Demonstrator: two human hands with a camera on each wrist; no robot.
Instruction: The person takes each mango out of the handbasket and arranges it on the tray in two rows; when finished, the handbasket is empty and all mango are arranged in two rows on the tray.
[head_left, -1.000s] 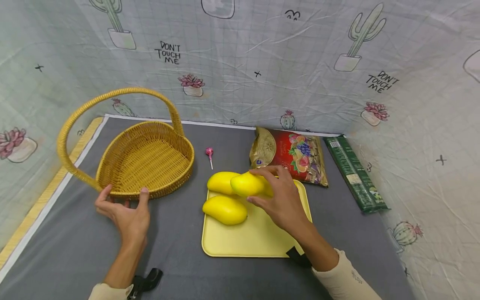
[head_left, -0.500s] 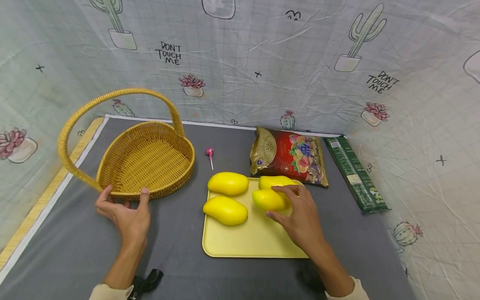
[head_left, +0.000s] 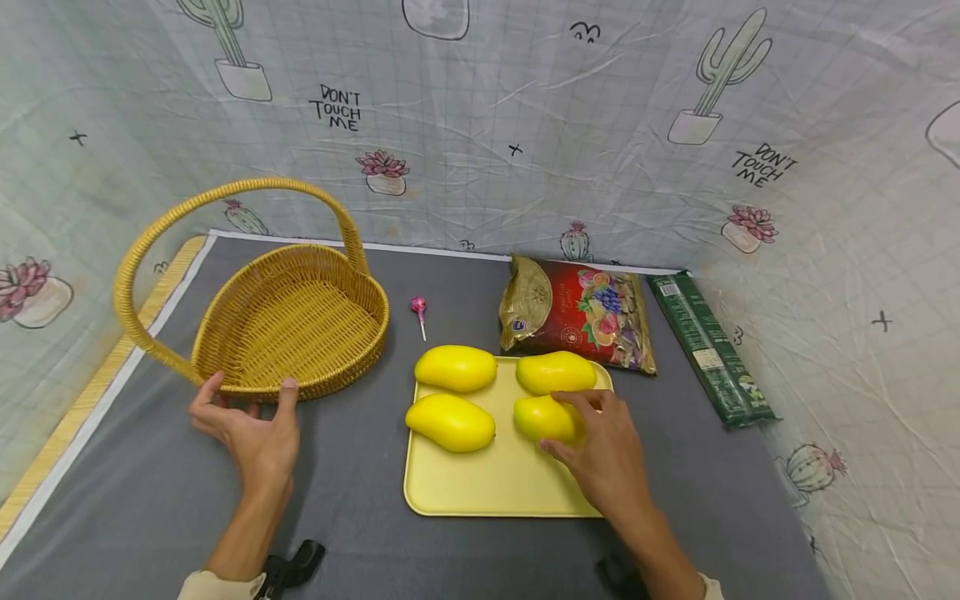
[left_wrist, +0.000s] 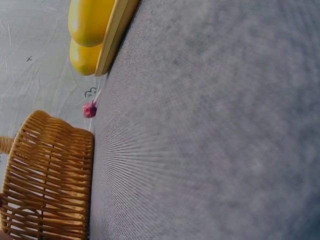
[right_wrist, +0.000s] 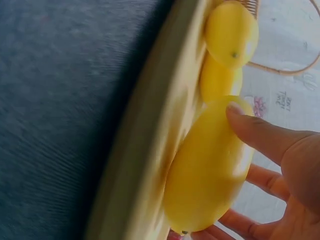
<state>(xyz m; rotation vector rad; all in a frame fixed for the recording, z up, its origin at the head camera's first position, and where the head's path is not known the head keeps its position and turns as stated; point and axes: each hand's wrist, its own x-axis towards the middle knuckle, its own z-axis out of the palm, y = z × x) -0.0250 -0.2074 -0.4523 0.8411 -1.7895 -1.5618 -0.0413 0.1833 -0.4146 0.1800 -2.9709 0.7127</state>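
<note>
In the head view my right hand (head_left: pixel 607 450) grips a yellow mango (head_left: pixel 546 418) at the right of the pale yellow tray (head_left: pixel 495 492). Its thumb lies along one side in the right wrist view, the mango (right_wrist: pixel 207 170) low against the tray. Behind it on the tray is another mango (head_left: pixel 557 372). Two more, a back-left mango (head_left: pixel 456 368) and a front-left mango (head_left: pixel 451 422), lie on the tray's left side. My left hand (head_left: pixel 258 437) holds the near rim of a woven basket (head_left: pixel 300 325), thumb and forefinger spread along it. No fruit lies in the basket.
A pink lollipop (head_left: pixel 419 308) lies between basket and tray. Behind the tray is a red and gold candy bag (head_left: pixel 577 312). A long green packet (head_left: pixel 712 350) lies at the right, near the patterned cloth wall (head_left: pixel 465 125).
My right hand has carried the mango rightward and toward me, from over the back of the tray down to its right side. The left hand and basket have stayed put.
</note>
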